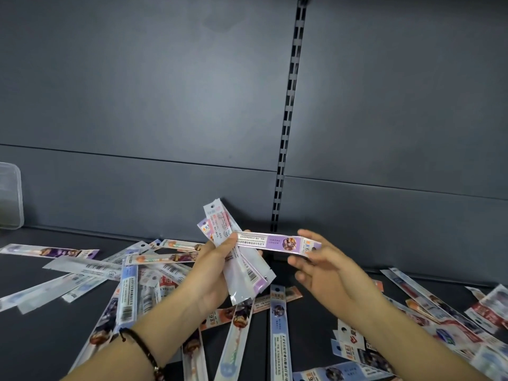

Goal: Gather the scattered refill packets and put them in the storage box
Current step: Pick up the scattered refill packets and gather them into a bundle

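Refill packets (247,276) fan from the gripping left hand (211,273); the right hand (327,273) pinches a purple packet (275,243).

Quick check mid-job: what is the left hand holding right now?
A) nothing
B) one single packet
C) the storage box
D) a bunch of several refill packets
D: the left hand grips a fanned bunch of refill packets with its thumb across them, while the storage box stands apart at the far left of the shelf.
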Available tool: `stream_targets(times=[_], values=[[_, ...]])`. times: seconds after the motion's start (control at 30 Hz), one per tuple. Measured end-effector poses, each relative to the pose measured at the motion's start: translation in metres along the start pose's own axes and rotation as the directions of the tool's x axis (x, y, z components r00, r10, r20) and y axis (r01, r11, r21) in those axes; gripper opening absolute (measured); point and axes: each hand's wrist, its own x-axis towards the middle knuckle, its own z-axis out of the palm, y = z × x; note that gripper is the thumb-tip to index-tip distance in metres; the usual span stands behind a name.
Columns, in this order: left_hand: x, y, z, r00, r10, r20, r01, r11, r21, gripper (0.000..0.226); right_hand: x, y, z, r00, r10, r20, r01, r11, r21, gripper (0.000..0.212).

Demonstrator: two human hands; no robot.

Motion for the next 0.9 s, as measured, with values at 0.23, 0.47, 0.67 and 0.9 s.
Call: stream_targets(times=[0.23, 0.47, 0.67, 0.9], values=[[-0.007, 0.0, 0.006, 0.994, -0.098, 0.055, 0.096, 0.995, 0.033, 0.016, -0.006, -0.012, -0.001, 0.976, -0.132, 0.173, 0.178, 0.941, -0.287, 0.045], [-0.011, -0.006, 0.013, 0.984, -0.104, 0.144, 0.094, 0.993, 0.074, 0.021, -0.009, -0.009, 0.011, 0.913, -0.345, 0.217, 0.408, 0.755, -0.514, 0.024], [-0.013, -0.008, 0.011, 0.991, -0.057, 0.124, 0.044, 0.994, 0.099, 0.033, -0.005, -0.024, 0.009, 0.914, -0.406, -0.022, 0.384, 0.879, -0.284, 0.028], [-0.025, -0.013, 0.019, 0.946, -0.151, 0.285, 0.072, 0.96, 0.27, 0.034, -0.002, -0.001, 0.01, 0.939, -0.305, -0.159, 0.203, 0.865, -0.459, 0.007]])
